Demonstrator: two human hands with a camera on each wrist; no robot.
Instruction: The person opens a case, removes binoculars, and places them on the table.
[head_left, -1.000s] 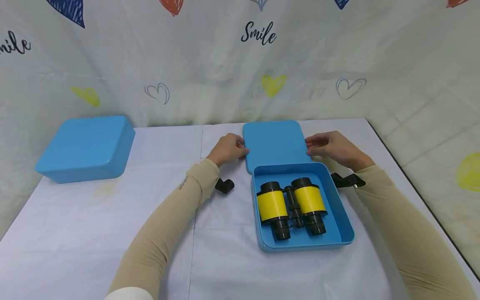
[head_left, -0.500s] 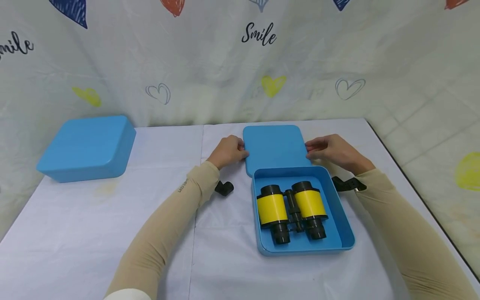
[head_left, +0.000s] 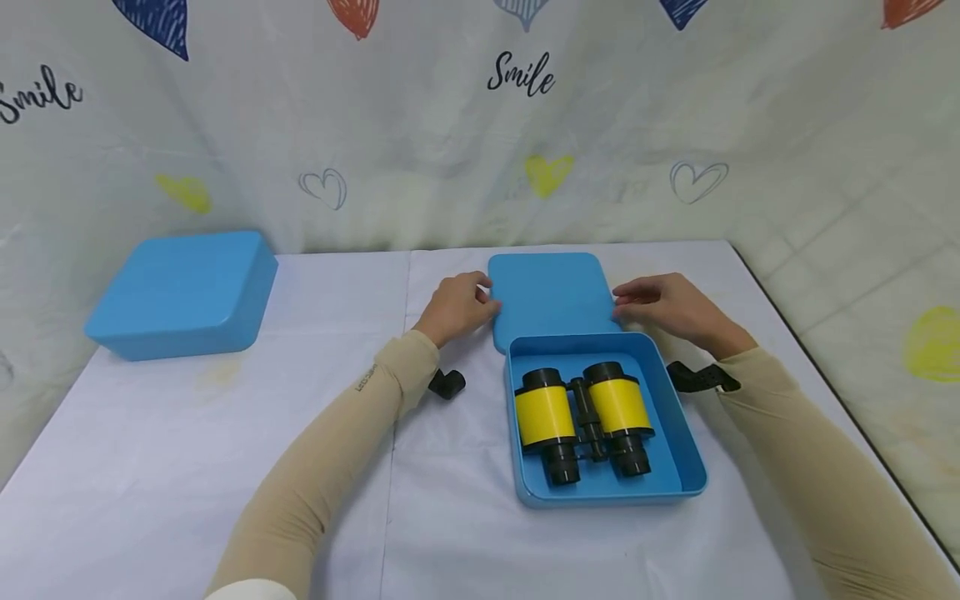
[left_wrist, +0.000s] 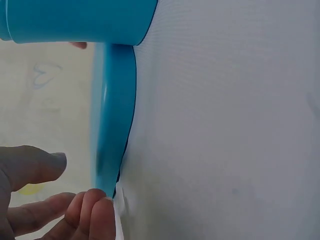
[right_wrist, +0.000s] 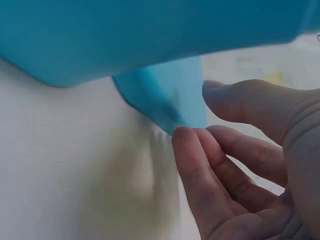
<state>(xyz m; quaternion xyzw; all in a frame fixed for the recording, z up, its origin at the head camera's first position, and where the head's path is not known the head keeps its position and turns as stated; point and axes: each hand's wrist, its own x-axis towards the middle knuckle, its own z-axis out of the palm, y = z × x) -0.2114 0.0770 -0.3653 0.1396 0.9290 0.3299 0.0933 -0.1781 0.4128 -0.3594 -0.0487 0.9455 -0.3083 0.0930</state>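
A flat blue lid (head_left: pixel 553 292) lies behind a blue open box (head_left: pixel 690 467), its front edge hidden by the box's back wall. Inside the box lie black-and-yellow binoculars (head_left: pixel 585 423). My left hand (head_left: pixel 459 304) is at the lid's left side. In the left wrist view its fingertips (left_wrist: pixel 102 215) are bent right at the lid's edge, while the thumb (left_wrist: pixel 37 167) stands apart. On the other side is my right hand (head_left: pixel 667 307), with its fingers (right_wrist: pixel 192 160) loosely bent by the lid's corner. Its thumb (right_wrist: pixel 245 102) is spread away.
A second blue box (head_left: pixel 183 292), with its top covered, stands at the back left of the white-covered table (head_left: pixel 315 517). Behind the table hangs a printed backdrop (head_left: pixel 420 125). The table's right edge runs beyond my right arm.
The lid and the box have shifted slightly toward me, with the binoculars still inside. Both hands moved a little with the lid and remain at its sides. The head view has shifted slightly.
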